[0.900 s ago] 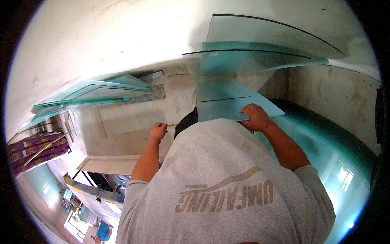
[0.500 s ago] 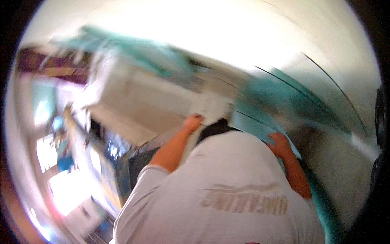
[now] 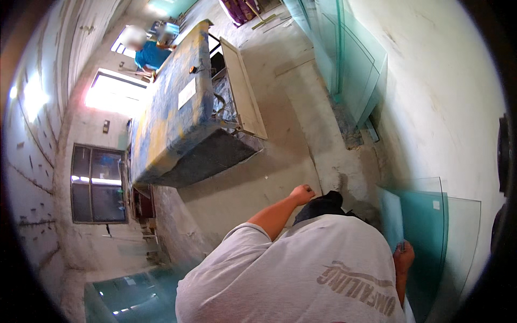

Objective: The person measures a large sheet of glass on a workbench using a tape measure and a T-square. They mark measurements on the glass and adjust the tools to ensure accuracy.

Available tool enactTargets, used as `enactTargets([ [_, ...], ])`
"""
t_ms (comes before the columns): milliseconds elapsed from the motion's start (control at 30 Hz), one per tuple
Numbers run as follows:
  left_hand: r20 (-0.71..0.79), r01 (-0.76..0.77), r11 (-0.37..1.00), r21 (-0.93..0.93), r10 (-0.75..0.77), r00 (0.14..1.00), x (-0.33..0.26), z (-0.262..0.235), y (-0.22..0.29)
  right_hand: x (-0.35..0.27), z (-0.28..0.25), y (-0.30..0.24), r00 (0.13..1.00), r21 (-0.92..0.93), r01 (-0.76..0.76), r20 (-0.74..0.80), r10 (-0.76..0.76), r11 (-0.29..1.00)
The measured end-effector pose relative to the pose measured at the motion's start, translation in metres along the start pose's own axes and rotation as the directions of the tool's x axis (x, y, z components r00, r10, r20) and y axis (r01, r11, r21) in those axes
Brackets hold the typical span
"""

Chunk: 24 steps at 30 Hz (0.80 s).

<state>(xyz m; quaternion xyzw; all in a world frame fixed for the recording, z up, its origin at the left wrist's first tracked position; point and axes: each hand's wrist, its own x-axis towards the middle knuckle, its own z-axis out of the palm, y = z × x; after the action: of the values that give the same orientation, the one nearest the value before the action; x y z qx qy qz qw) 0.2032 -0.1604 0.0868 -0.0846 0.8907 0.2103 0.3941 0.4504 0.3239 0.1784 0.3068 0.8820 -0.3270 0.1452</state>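
Gripping glass pane (image 3: pixel 392 212): right hand (image 3: pixel 403 257); left hand (image 3: pixel 302 194) curled closed; table (image 3: pixel 173 116) now more visible.

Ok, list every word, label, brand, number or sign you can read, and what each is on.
Grey shirt: large brown lettering on the front, seen upside down; I won't copy printed words.
White sheet on the blue-and-yellow bench: no text legible.
Small white sticker on the glass by the right hand: too small to read.
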Motion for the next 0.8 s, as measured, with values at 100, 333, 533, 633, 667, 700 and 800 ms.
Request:
enactTargets([
  [100, -0.111, 0.074, 0.997, -0.012, -0.075, 0.991, 0.022, 0.023, -0.046, 0.026, -0.001, 0.041, 0.984, -0.106, 0.013, -0.177, -0.031, 0.994],
  [333, 0.017, 0.058, 0.959, -0.276, -0.056, 0.998, 0.035, -0.008, -0.108, 0.031, -0.021, 0.027, 0.935, -0.254, -0.261, -0.307, 0.178, 0.931],
  [533, 0.17, -0.52, 0.747, 0.415, 0.497, 0.851, 0.144, -0.076, -0.203, 0.037, -0.023, 0.023, 0.855, -0.328, -0.434, -0.443, 0.269, 0.839],
  [633, 0.102, -0.161, 0.974, -0.157, 0.178, 0.979, 0.191, -0.117, -0.199, 0.044, -0.029, -0.01, 0.793, -0.339, -0.564, -0.475, 0.381, 0.752],
  [667, 0.081, -0.056, 0.944, -0.325, 0.086, 0.993, 0.187, -0.15, -0.167, 0.041, -0.027, -0.012, 0.777, -0.338, -0.587, -0.49, 0.395, 0.735],
  [700, 0.069, 0.053, 0.873, -0.485, -0.022, 0.997, 0.18, -0.175, -0.148, 0.041, -0.026, -0.008, 0.769, -0.338, -0.599, -0.496, 0.404, 0.725],
  [800, -0.034, -0.061, 0.937, -0.345, 0.052, 0.998, 0.2, -0.208, -0.165, 0.051, -0.029, -0.003, 0.77, -0.326, -0.579, -0.519, 0.37, 0.747],
])
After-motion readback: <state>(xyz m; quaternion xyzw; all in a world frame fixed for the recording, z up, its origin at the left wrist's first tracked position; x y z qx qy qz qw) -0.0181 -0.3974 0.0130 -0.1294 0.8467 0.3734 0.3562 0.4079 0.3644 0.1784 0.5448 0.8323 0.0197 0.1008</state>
